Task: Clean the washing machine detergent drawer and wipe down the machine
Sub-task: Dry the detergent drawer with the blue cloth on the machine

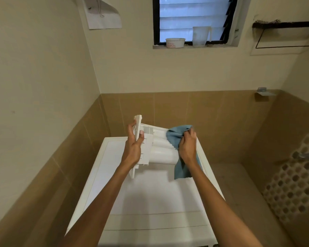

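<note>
Head view: detergent drawer (160,148), white plastic, held tilted above the top of the washing machine (150,193), front panel to the left; left hand (133,148) grips that panel, thumb on the near face, fingers (131,126) curled over the far edge; right hand (187,145) clutches a blue cloth (175,136), fingers closed round it, bunched part pressed on the drawer's right end, loose tail hanging below the wrist; washing machine white, set in a corner of tan tiled walls; window (191,18), far wall, louvred, dark frame; on its sill a low white tub (175,43), a translucent jug (201,36) near it on the right; curled paper sheet (102,15), far left wall.
</note>
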